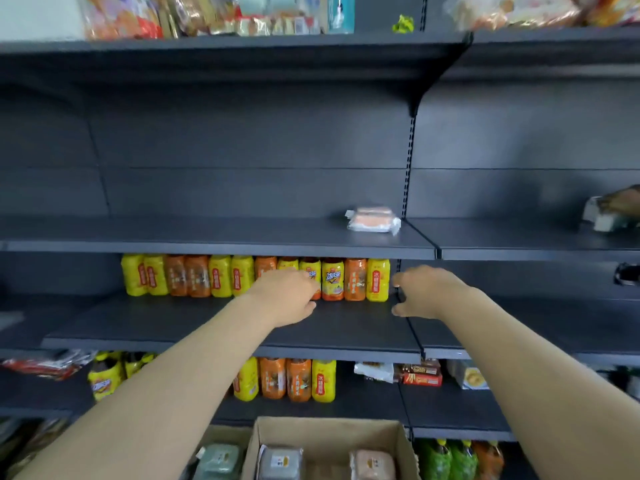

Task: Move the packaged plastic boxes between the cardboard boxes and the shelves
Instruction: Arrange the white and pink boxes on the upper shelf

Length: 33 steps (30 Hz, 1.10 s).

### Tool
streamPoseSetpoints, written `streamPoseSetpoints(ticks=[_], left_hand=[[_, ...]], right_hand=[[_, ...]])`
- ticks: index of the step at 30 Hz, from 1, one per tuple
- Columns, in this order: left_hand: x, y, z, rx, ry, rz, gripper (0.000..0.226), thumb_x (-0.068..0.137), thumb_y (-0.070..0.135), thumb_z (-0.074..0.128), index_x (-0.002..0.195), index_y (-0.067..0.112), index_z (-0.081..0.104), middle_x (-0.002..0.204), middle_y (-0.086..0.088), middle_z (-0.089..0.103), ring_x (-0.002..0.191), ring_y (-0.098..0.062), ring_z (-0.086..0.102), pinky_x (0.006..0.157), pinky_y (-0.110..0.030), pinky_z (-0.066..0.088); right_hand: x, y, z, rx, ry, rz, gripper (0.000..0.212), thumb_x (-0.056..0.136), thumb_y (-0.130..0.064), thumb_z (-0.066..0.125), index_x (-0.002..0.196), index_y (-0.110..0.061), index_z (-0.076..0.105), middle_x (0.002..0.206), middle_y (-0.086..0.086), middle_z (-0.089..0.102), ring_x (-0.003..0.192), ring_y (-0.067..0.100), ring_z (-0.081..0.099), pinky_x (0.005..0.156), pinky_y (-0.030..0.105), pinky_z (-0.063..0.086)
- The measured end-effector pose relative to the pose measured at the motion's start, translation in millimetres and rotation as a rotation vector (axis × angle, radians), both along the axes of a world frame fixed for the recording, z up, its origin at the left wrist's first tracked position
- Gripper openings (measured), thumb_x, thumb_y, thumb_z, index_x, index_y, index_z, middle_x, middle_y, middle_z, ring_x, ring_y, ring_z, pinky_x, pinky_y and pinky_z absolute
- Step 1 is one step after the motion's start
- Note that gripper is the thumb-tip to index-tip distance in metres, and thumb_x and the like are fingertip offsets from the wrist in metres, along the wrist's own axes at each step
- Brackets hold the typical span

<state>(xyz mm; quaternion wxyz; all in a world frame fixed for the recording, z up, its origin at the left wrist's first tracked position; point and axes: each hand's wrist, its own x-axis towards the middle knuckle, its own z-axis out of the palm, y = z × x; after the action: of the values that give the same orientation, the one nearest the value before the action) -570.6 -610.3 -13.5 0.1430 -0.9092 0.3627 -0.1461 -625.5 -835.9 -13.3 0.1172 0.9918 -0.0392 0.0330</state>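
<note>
The shelves (207, 237) are finished in dark grey. Behind the left hand (284, 296), bottles (221, 275) are coloured yellow and orange. Above the right hand (426, 292), a packaged box (374, 220) is tinted pale orange. Below the hands, a grey pack (280, 462) and a beige-pink pack (372, 464) are seen in a tan cardboard box (329, 431).

Single head view, close to dark shelves (221, 237), facing forward, slightly down; forearms reach in.

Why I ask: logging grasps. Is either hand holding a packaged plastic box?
No: the left hand and right hand are both empty near the bottles; a packaged box lies on the shelf above.
</note>
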Motion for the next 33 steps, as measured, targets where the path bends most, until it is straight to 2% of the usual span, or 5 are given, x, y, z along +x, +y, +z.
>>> streamPoseSetpoints(ticks=[8,15,19,23,33], left_hand=[[-18.4,-18.4,92.0,-0.081,-0.148,-0.049,0.038,0.098,0.039,0.038,0.121,0.013,0.052,0.119,-0.007,0.054,0.113,-0.024,0.05,0.089,-0.042,0.048],[10.2,-4.5,149.1,-0.3,-0.266,-0.082,0.038,0.098,0.041,0.037,0.116,0.013,0.055,0.115,-0.004,0.057,0.107,-0.022,0.053,0.083,-0.038,0.049],[36.7,10.9,158.0,-0.383,-0.241,-0.03,0.035,0.098,0.039,0.037,0.112,0.013,0.056,0.113,-0.004,0.057,0.103,-0.023,0.054,0.082,-0.036,0.046],[58.5,15.0,152.5,-0.407,-0.3,-0.036,0.039,0.098,0.041,0.036,0.118,0.012,0.054,0.117,-0.004,0.055,0.108,-0.024,0.051,0.08,-0.036,0.045],[128.9,-19.2,138.7,-0.473,-0.276,-0.057,0.042,0.098,0.041,0.036,0.125,0.012,0.051,0.124,-0.006,0.052,0.115,-0.024,0.046,0.089,-0.035,0.044]], right_hand=[[-28.2,-1.4,79.2,0.004,-0.18,-0.042,0.047,0.088,-0.042,0.054,0.128,-0.016,0.051,0.123,0.005,0.057,0.112,0.024,0.053,0.089,0.036,0.049],[-6.7,19.8,141.1,0.106,-0.386,-0.065,0.056,0.087,-0.05,0.056,0.13,-0.015,0.051,0.128,0.006,0.056,0.116,0.027,0.052,0.093,0.037,0.046],[7.9,31.2,161.5,0.276,-0.452,-0.072,0.061,0.084,-0.049,0.061,0.133,-0.015,0.048,0.134,0.004,0.054,0.121,0.024,0.05,0.099,0.035,0.043],[19.0,35.7,160.3,0.183,-0.478,-0.141,0.059,0.085,-0.054,0.057,0.132,-0.019,0.049,0.133,0.005,0.054,0.121,0.026,0.048,0.098,0.038,0.044],[94.5,18.8,141.9,0.013,-0.506,-0.134,0.057,0.089,-0.053,0.049,0.134,-0.019,0.046,0.134,0.004,0.048,0.123,0.025,0.042,0.096,0.039,0.037]])
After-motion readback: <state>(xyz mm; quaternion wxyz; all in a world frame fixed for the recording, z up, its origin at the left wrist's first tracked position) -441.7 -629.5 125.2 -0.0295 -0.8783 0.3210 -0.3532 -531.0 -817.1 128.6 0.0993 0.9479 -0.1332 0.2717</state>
